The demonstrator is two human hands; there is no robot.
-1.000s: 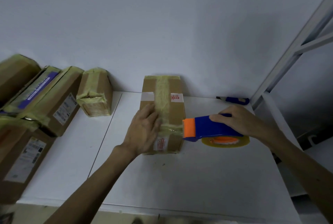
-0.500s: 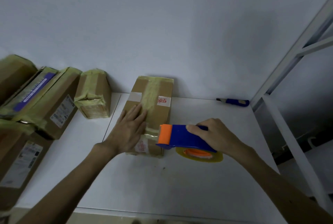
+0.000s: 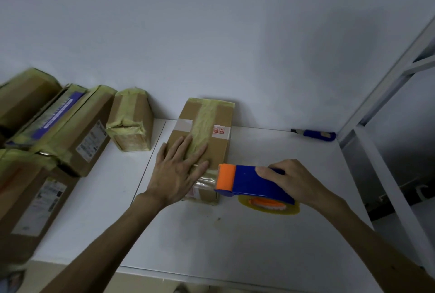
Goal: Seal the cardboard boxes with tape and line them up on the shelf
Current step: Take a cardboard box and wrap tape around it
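Observation:
A brown cardboard box (image 3: 217, 142) with a strip of yellowish tape along its top lies on the white shelf (image 3: 235, 233), its far end near the wall. My left hand (image 3: 177, 170) lies flat on its near top, fingers straight and spread. My right hand (image 3: 292, 180) grips a blue and orange tape dispenser (image 3: 247, 183) at the box's near right edge. A stretch of clear tape runs from the dispenser's orange end across the box under my left fingers. The yellow tape roll (image 3: 268, 204) hangs below the dispenser.
A small taped box (image 3: 130, 122) stands left of the worked box. Several larger taped boxes (image 3: 63, 127) are stacked at the far left. A blue utility knife (image 3: 315, 134) lies by the wall at the back right. A white metal shelf frame (image 3: 376, 109) rises on the right.
The dispenser has moved left to the box's near right edge. The box's far end has swung a little to the right. My left hand stays flat on the box.

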